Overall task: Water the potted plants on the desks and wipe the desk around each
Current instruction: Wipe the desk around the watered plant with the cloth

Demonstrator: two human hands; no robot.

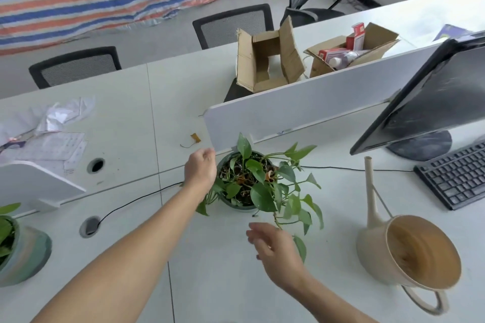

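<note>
Now: bench (236,283), white, runs under both hands. Monitor (433,97) stands well right of the right hand, on the far side. Can (409,252) sits upright to the right of the right hand, unheld; water level unreadable.

Plant (252,183) in its pot stands between the hands, vines trailing toward the right one. Second plant (18,249) sits well left of the left arm.

Left hand (200,168) is at the pot's left rim, fingers curled; grip or mere touch, cannot tell. Right hand (273,246) is blurred, fingers spread, holding nothing, just short of the trailing leaves.

Judgement: step in hand is taking hold of this pot, probably to shift it for wiping. Next move calls for both hands on the pot wall below the leaves. No cloth in view.
</note>
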